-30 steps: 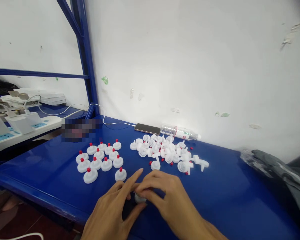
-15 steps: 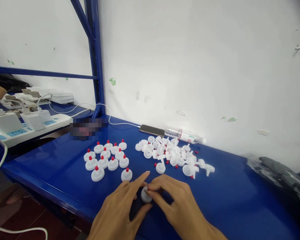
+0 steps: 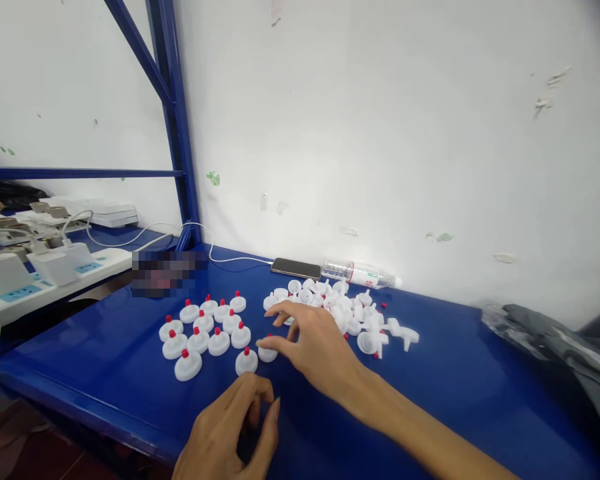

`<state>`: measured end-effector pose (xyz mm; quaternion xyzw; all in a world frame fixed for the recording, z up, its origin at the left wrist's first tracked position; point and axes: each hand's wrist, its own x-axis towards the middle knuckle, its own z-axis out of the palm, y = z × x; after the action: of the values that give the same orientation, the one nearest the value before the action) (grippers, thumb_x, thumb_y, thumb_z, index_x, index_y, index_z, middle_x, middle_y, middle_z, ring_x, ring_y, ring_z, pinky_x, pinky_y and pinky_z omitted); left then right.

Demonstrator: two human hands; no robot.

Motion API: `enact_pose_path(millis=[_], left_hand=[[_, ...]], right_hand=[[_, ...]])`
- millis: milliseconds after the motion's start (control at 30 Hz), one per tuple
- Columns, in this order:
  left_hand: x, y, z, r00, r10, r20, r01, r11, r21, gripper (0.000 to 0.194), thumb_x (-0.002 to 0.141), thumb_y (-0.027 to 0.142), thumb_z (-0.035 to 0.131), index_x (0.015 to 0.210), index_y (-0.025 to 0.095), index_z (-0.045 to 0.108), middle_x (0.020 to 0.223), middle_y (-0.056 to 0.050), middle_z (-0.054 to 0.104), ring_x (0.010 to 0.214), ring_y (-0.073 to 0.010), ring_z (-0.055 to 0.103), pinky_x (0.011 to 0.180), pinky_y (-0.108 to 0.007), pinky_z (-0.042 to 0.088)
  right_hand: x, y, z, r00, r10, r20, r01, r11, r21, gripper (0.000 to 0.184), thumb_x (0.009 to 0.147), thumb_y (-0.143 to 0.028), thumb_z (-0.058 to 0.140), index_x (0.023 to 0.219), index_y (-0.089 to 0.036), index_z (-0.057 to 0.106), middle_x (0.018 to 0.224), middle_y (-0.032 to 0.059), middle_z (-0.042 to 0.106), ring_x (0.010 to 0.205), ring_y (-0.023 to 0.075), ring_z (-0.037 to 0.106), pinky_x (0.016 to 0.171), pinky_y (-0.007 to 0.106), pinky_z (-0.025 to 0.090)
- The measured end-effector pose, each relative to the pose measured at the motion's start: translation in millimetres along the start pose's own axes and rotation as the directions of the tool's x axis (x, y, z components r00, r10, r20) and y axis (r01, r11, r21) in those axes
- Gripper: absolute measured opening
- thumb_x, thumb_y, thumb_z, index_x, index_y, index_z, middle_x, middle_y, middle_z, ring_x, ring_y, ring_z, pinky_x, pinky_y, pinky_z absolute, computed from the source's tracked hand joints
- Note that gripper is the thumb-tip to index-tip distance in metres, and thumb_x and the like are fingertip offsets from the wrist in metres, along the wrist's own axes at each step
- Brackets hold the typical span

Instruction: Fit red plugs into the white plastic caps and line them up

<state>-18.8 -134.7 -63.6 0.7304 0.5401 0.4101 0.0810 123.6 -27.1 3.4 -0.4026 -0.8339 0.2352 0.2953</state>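
Observation:
My right hand point(image 3: 313, 347) reaches forward over the blue table point(image 3: 470, 393), thumb and a finger pinched on a white cap with a red tip point(image 3: 268, 353). This cap rests at the right end of a group of white caps with red tips point(image 3: 205, 330). Just behind the hand lies a loose pile of white caps point(image 3: 345, 310) with a few small red tips point(image 3: 383, 305) scattered among them. My left hand point(image 3: 235, 427) hovers near the table's front edge, fingers curled in, with nothing visible in it.
A phone point(image 3: 295, 268) on a white cable and a lying plastic bottle point(image 3: 361, 272) sit against the wall. White power strips point(image 3: 40, 267) lie on the left shelf beyond a blue upright point(image 3: 173, 120). A dark bag point(image 3: 555, 337) lies at right.
My hands were together, working one white cap near the front edge. The right hand has carried the cap forward to the group of capped pieces; the left hand stayed back and curled.

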Motion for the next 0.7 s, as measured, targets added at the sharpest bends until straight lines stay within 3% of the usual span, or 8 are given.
enact_pose_path(millis=[100, 267, 400, 567, 633, 700], left_hand=[[1.4, 1.1, -0.2, 1.0, 0.002, -0.005, -0.002, 1.0, 0.001, 0.017, 0.101, 0.025, 0.045, 0.085, 0.026, 0.049, 0.068, 0.006, 0.046, 0.055, -0.0115, 0.049, 0.055, -0.022, 0.044], [5.1, 5.1, 0.1, 0.999, 0.035, -0.017, -0.035, 0.999, 0.023, 0.016, 0.101, 0.025, 0.047, 0.086, 0.026, 0.051, 0.067, 0.006, 0.048, 0.055, -0.0115, 0.051, 0.055, -0.022, 0.043], [5.3, 5.1, 1.8, 0.997, 0.075, -0.03, -0.074, 0.997, 0.032, 0.012, 0.1, 0.023, 0.049, 0.089, 0.026, 0.051, 0.07, 0.006, 0.053, 0.057, -0.011, 0.055, 0.056, -0.022, 0.044], [4.7, 4.8, 2.4, 0.998, 0.054, -0.012, -0.054, 0.998, 0.018, 0.011, 0.101, 0.025, 0.049, 0.09, 0.026, 0.052, 0.072, 0.006, 0.057, 0.058, -0.0107, 0.058, 0.057, -0.021, 0.046], [4.8, 4.7, 2.3, 0.999, 0.04, 0.006, -0.04, 0.999, 0.013, 0.008, 0.1, 0.026, 0.05, 0.093, 0.027, 0.054, 0.075, 0.006, 0.061, 0.06, -0.0107, 0.061, 0.058, -0.02, 0.048], [4.9, 4.5, 2.4, 0.999, 0.043, 0.004, -0.043, 0.999, 0.032, 0.004, 0.1, 0.028, 0.052, 0.101, 0.028, 0.056, 0.079, 0.007, 0.064, 0.063, -0.0108, 0.064, 0.06, -0.019, 0.05]], right_hand=[[-8.1, 2.1, -23.7, 0.995, -0.034, -0.09, 0.021, 0.99, -0.139, 0.019, 0.092, -0.042, 0.069, 0.103, -0.026, 0.073, 0.096, -0.0004, 0.076, 0.073, 0.015, 0.067, 0.07, 0.029, 0.047], [-34.6, 26.2, -55.1, 0.99, -0.027, -0.135, -0.038, 0.887, -0.461, 0.018, 0.098, -0.035, 0.061, 0.108, -0.025, 0.073, 0.107, 0.0045, 0.074, 0.089, 0.0226, 0.071, 0.068, 0.031, 0.047], [-47.2, 43.2, -48.1, 0.996, -0.02, -0.093, -0.032, 0.85, -0.525, 0.022, 0.096, -0.04, 0.065, 0.108, -0.024, 0.073, 0.109, 0.0058, 0.073, 0.097, 0.0257, 0.07, 0.072, 0.033, 0.05], [-50.6, 40.0, -36.4, 0.999, -0.014, -0.046, -0.012, 0.852, -0.523, 0.018, 0.101, -0.026, 0.056, 0.096, -0.023, 0.072, 0.097, 0.003, 0.074, 0.091, 0.0221, 0.071, 0.068, 0.03, 0.047], [-51.4, 36.3, -35.2, 0.996, 0.003, -0.093, -0.05, 0.862, -0.504, 0.014, 0.1, -0.031, 0.059, 0.103, -0.025, 0.071, 0.099, 0.0024, 0.074, 0.09, 0.023, 0.072, 0.068, 0.031, 0.047], [-50.9, 35.4, -33.6, 0.993, 0.012, -0.116, -0.068, 0.866, -0.495, 0.024, 0.098, -0.036, 0.063, 0.119, -0.027, 0.067, 0.104, 0.0029, 0.075, 0.093, 0.0251, 0.072, 0.068, 0.032, 0.048]])
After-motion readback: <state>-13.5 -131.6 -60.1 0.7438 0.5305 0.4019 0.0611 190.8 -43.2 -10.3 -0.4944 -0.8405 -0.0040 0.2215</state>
